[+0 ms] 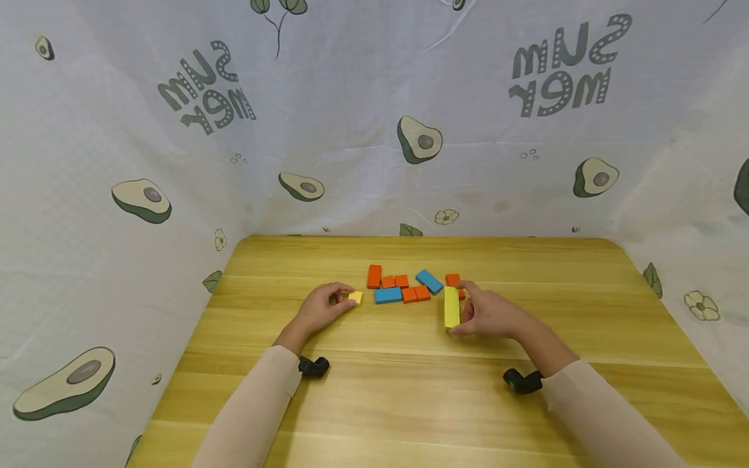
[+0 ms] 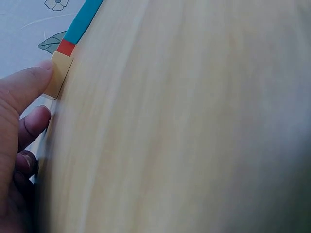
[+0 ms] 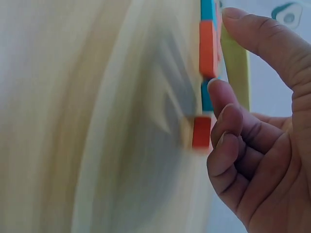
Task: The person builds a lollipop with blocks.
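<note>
My left hand (image 1: 320, 308) pinches a small pale-yellow block (image 1: 355, 298) between thumb and fingers, low at the table; in the left wrist view the thumb presses on this block (image 2: 59, 75). My right hand (image 1: 491, 313) holds a long yellow block (image 1: 452, 308) by its two ends, thumb at the near end. In the right wrist view the yellow block (image 3: 235, 68) is raised off the table, with the other fingers curled beneath. Red-orange blocks (image 1: 454, 280) lie just behind it, partly hidden by it and the right hand.
Between the hands lie a blue block (image 1: 388, 296), a tilted blue block (image 1: 430, 281), an upright-lying red block (image 1: 374, 277) and several small orange blocks (image 1: 416, 294). They rest on a wooden table (image 1: 409, 403). A printed cloth (image 1: 351, 117) hangs behind and at both sides.
</note>
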